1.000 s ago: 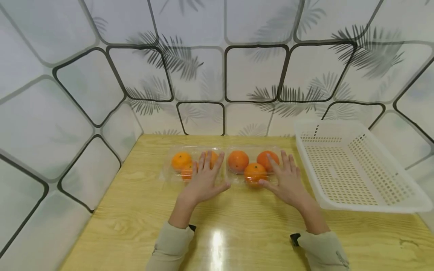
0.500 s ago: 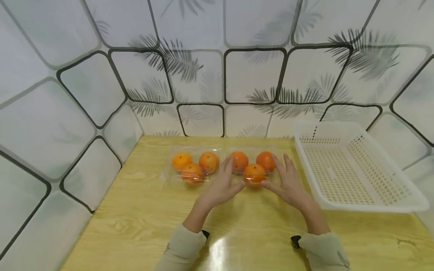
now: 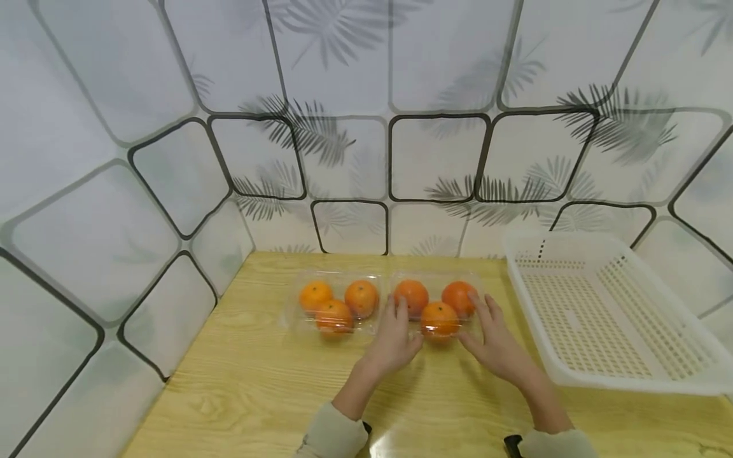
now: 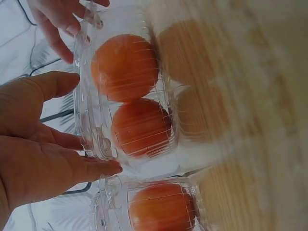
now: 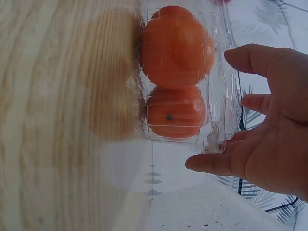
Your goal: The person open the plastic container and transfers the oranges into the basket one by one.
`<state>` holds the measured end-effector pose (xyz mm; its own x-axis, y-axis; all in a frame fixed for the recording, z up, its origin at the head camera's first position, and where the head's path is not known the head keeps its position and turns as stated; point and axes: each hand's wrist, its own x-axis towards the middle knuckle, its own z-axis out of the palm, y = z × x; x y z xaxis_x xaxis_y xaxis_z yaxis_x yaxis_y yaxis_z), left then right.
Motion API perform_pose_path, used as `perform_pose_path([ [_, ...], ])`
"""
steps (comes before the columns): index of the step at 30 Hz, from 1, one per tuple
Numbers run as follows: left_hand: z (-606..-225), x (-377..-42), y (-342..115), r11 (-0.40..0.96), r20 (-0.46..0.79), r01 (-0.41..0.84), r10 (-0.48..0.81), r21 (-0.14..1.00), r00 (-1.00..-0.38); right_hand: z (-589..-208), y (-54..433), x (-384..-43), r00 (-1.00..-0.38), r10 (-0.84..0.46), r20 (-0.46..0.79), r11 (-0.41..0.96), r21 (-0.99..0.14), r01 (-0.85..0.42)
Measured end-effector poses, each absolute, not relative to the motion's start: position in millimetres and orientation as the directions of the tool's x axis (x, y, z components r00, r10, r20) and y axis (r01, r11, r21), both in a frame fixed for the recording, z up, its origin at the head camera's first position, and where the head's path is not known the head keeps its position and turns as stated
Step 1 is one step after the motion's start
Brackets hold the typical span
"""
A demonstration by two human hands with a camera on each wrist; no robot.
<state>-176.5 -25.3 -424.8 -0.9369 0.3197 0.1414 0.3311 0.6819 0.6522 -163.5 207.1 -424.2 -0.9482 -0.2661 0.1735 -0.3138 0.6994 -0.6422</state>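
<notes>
Two clear plastic clamshell boxes lie side by side, three oranges in each. The right box (image 3: 433, 275) is between my two hands. My left hand (image 3: 392, 343) has its fingers along that box's left side, with the thumb at the front edge. On the other side my right hand (image 3: 499, 348) reaches along the right side, thumb by the front right corner. Both wrist views show relaxed fingers right at the lid's rim (image 4: 83, 106), not curled round it. The left box (image 3: 306, 323), holding oranges (image 3: 335, 317), is untouched.
A white perforated plastic basket (image 3: 635, 381) stands to the right, close to my right forearm. The wooden table (image 3: 229, 381) reaches back to a patterned wall covering (image 3: 435, 159), which also rises on the left.
My left hand has moved right, from over the left box to the right box's left side. The right hand stays beside the right box. The head view has tilted up slightly.
</notes>
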Motion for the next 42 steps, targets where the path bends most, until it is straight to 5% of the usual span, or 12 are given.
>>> perform_pose_path([
  [10, -428.4, -172.9, -23.7, 0.670, 0.129, 0.364, 0.374, 0.647, -0.918, -430.5, 209.5, -158.0, -0.944, -0.254, 0.210, 0.705, -0.628, -0.329],
  [21, -426.2, -175.8, -16.8, 0.781, 0.237, 0.446, 0.378, 0.438, -0.895, -434.9, 211.4, -163.3, -0.922, -0.242, 0.301, 0.710, -0.593, -0.380],
  [36, -431.1, -177.0, -12.6, 0.864, 0.265, 0.422, 0.354, 0.275, -0.897, -438.6, 205.9, -165.5, -0.942, -0.227, 0.247, 0.776, -0.539, -0.328],
  [42, -430.2, -176.2, -16.2, 0.866, 0.196, 0.381, 0.332, 0.324, -0.923, -436.9, 200.2, -164.0, -0.973, -0.182, 0.142, 0.796, -0.559, -0.231],
])
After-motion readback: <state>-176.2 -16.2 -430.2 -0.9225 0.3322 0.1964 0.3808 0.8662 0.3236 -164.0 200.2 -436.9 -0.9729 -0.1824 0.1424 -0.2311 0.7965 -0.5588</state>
